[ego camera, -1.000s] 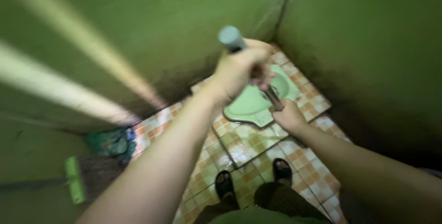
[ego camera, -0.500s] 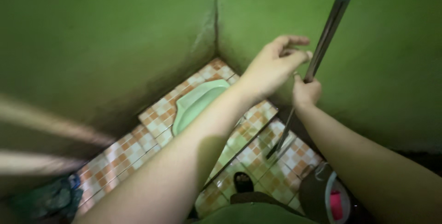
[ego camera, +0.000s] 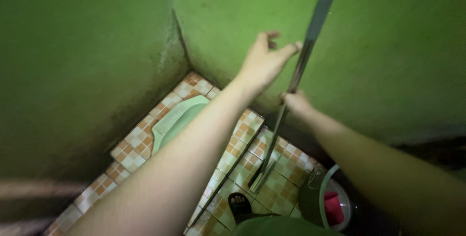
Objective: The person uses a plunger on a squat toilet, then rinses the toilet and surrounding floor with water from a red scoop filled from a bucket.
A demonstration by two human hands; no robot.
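Note:
A long metal pole (ego camera: 310, 37) stands slanted against the green right wall, its lower end (ego camera: 257, 180) on the tiled floor. My right hand (ego camera: 296, 102) is closed around the pole at mid-height. My left hand (ego camera: 266, 60) reaches out higher up with fingers spread, its fingertips just touching the pole. A pale green squat toilet pan (ego camera: 175, 117) is set in the raised orange-and-white tiled platform (ego camera: 131, 156) in the corner, left of both hands.
Green walls meet in a stained corner (ego camera: 177, 47) close ahead. A bucket (ego camera: 324, 187) with a red scoop (ego camera: 334, 207) inside stands at the lower right. My foot in a black sandal (ego camera: 240, 204) rests on the tiles below the pole's end.
The pole has been lifted out of the toilet pan and swung right against the wall. My left hand let go of its top and now reaches toward it, open. The view turned right.

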